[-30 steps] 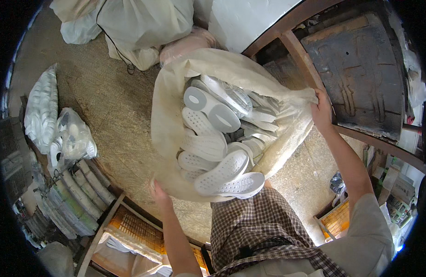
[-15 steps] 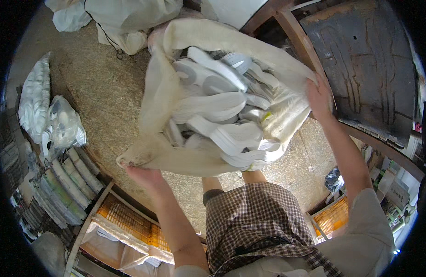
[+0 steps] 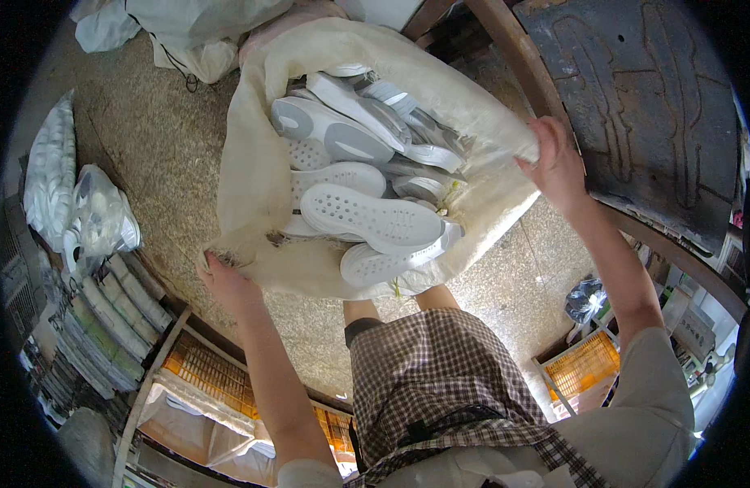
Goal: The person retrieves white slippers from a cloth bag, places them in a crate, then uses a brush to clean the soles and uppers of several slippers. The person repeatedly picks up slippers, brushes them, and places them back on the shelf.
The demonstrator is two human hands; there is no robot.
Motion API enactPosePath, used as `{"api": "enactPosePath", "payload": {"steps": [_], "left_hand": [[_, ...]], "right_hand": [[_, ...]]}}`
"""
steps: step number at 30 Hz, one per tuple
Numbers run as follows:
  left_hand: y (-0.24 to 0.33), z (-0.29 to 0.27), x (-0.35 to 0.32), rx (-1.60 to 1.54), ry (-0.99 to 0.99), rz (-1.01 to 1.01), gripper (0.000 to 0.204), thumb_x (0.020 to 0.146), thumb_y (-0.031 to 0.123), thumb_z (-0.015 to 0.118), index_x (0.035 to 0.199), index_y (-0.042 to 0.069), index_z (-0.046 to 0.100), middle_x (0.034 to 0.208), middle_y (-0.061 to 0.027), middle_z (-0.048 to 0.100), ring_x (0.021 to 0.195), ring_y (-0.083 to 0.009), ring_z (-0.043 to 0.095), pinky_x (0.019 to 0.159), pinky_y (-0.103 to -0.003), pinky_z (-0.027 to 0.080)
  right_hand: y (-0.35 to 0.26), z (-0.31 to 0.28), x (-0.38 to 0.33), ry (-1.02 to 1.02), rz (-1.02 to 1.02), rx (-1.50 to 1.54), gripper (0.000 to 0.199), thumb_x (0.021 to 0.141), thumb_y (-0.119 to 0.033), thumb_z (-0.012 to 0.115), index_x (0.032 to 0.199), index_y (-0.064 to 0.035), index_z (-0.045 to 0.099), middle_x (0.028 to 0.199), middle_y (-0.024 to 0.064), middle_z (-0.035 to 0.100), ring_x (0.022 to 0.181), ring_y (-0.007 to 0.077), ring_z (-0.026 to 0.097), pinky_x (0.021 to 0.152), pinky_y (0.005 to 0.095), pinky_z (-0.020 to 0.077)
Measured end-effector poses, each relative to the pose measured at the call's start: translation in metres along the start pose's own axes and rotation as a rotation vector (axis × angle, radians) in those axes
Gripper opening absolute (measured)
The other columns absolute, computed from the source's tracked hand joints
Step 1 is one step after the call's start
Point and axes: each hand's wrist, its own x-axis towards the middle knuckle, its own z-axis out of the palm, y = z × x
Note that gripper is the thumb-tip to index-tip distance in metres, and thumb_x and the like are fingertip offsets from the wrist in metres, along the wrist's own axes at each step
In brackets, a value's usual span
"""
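A large cream-coloured woven sack (image 3: 265, 175) stands in front of me with its mouth spread wide. Inside lie several white and grey shoe soles (image 3: 373, 218), some with rows of round holes and others with grey patches, piled at different angles. My left hand (image 3: 228, 285) grips the frayed near-left edge of the sack, its fingers closed on the cloth. On the far right side my right hand (image 3: 556, 163) pinches the rim between thumb and fingers. The lower part of the pile is hidden beneath the top soles.
A dark metal plate (image 3: 635, 106) in a rusty frame (image 3: 525, 61) rises at the right. White bags (image 3: 200, 24) sit at the far left. Clear bags of white items (image 3: 102, 215) lie left, above stacked sacks (image 3: 106, 325). Orange crates (image 3: 208, 374) flank me.
Both my hands have shifted left with the sack, and the soles inside have tumbled into a different arrangement. The sack's rim stays held at both sides.
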Motion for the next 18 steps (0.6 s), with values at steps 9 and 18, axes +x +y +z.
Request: {"api": "enactPosePath", "payload": {"steps": [9,18], "left_hand": [[-0.103,0.028,-0.078,0.659,-0.301,1.382,0.063,0.074,0.023,0.075,0.124,0.003,0.043,0.128,-0.0196,0.039,0.112,-0.0397,0.044,0.095,-0.053,0.037],[-0.229,0.067,-0.112,0.425,-0.617,-0.045,0.061,0.077,0.022,0.073,0.124,-0.004,0.044,0.12,-0.021,0.049,0.108,-0.0312,0.052,0.089,-0.038,0.045]], "right_hand": [[-0.059,0.129,-0.056,-0.574,-0.486,-0.024,0.045,0.068,-0.017,0.071,0.11,-0.006,0.058,0.116,0.0118,0.058,0.11,0.0248,0.054,0.088,0.0393,0.0474],[-0.039,0.132,-0.076,-1.406,0.289,0.121,0.033,0.077,-0.034,0.069,0.095,-0.0051,0.067,0.088,0.0152,0.067,0.078,0.0273,0.065,0.066,0.0382,0.0504]]}}
